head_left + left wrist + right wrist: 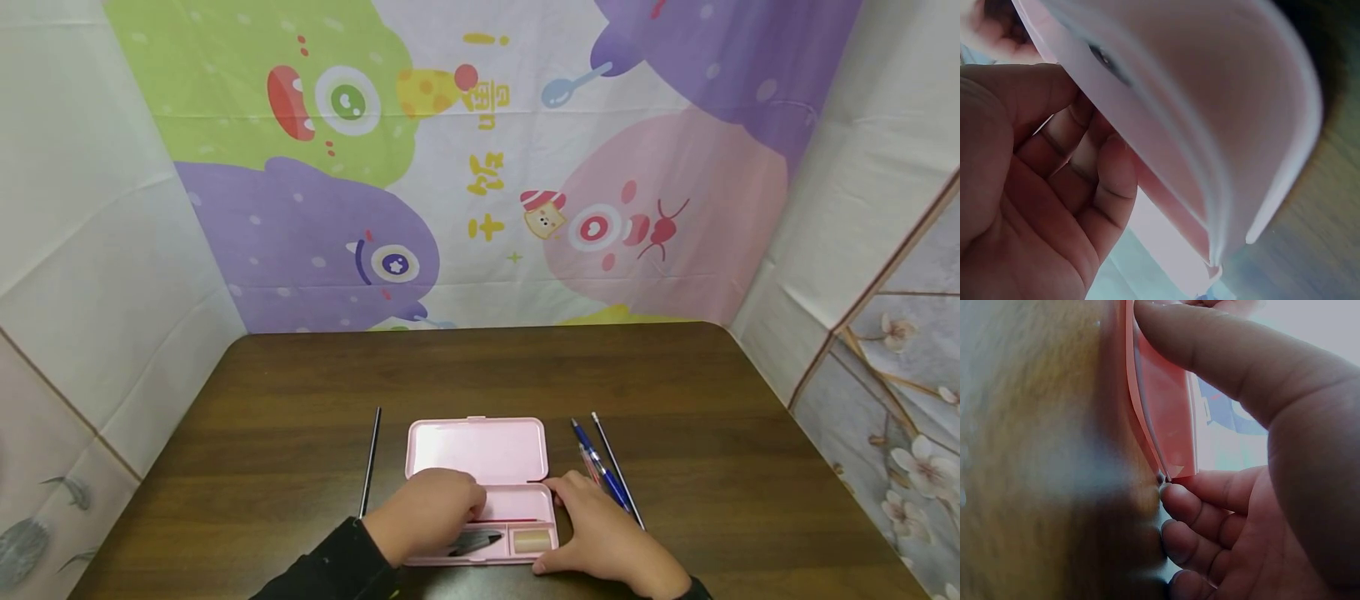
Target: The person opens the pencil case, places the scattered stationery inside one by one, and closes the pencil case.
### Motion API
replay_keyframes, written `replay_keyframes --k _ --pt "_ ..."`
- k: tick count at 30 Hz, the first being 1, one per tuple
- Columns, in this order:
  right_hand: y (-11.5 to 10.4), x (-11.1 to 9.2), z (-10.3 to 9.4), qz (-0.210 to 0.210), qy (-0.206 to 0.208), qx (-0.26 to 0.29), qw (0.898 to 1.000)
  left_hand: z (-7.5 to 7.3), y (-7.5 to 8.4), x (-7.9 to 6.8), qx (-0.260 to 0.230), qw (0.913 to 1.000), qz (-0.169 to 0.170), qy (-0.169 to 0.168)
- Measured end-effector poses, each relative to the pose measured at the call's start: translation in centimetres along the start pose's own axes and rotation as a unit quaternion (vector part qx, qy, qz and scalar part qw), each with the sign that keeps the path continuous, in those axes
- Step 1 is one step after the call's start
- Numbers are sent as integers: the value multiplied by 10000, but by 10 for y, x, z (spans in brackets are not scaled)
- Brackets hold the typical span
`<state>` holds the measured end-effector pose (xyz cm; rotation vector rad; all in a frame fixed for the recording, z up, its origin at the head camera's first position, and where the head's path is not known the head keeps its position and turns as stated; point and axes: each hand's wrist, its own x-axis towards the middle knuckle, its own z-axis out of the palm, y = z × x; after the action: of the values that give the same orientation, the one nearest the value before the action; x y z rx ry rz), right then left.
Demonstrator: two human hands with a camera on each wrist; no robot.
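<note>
An opened pink pencil case (517, 503) lies near the table's front edge, its lid (480, 450) folded back. My left hand (429, 515) reaches over its left half, fingers bent down into the rear compartment; whether they pinch anything there is hidden. In the left wrist view, that hand's fingertips (1116, 165) lie against the case wall. My right hand (600, 533) grips the case's right end, thumb at the near corner and index finger at the far one. A dark pointed item (477, 545) and a beige block (532, 542) sit in the front compartments.
A black pencil (371, 462) lies left of the case. To the right are a blue pen (600, 463), a thin red-marked pen (588, 464) partly beneath it, and a dark pencil (618, 469). A cartoon-print cloth (487, 283) hangs behind the wooden table (300, 375).
</note>
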<state>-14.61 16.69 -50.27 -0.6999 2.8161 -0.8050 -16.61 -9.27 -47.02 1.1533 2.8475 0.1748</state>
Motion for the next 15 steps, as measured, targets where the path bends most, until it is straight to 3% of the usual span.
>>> replay_keyframes --k 4,8,15 --pt "0 0 0 -12 -5 17 10000 -3 -8 -5 24 9996 -79 251" --pt "0 0 -1 42 -56 -2 10000 -10 -21 -13 -282 9974 -393 542" --pt "2 0 0 42 -78 -21 10000 -15 -43 -34 -810 9804 -1447 1064"
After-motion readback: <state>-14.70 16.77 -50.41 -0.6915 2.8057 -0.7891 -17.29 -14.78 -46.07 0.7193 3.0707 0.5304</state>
